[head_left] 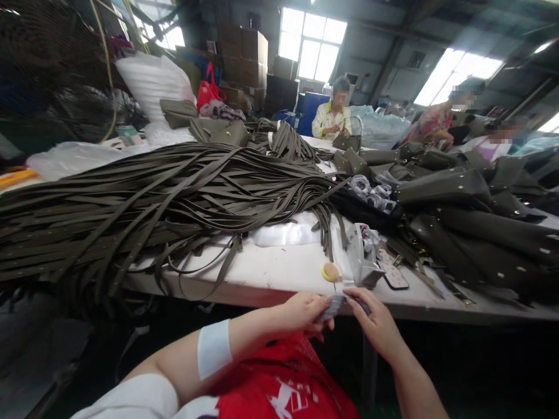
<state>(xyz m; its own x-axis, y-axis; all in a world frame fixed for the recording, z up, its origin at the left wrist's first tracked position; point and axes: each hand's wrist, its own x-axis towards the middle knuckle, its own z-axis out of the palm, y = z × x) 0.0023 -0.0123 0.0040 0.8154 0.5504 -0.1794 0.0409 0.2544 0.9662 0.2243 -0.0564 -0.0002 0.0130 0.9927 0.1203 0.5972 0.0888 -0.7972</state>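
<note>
In front of my body, just off the table's front edge, both hands meet at a small grey, plastic-looking piece. My left hand has its fingers closed around it. From the other side, the thumb and fingers of my right hand pinch it; what exactly they grip is partly hidden. The piece's kind is too small to make out. Right beyond my hands, a round yellow-rimmed pad or tin lies on the table. A white box-like holder with small wrapped items stands to its right.
Dark olive straps lie in a large heap across the left of the white table. Olive bag pieces pile up on the right, near a phone. Clear-wrapped rolls sit between. People work across the table.
</note>
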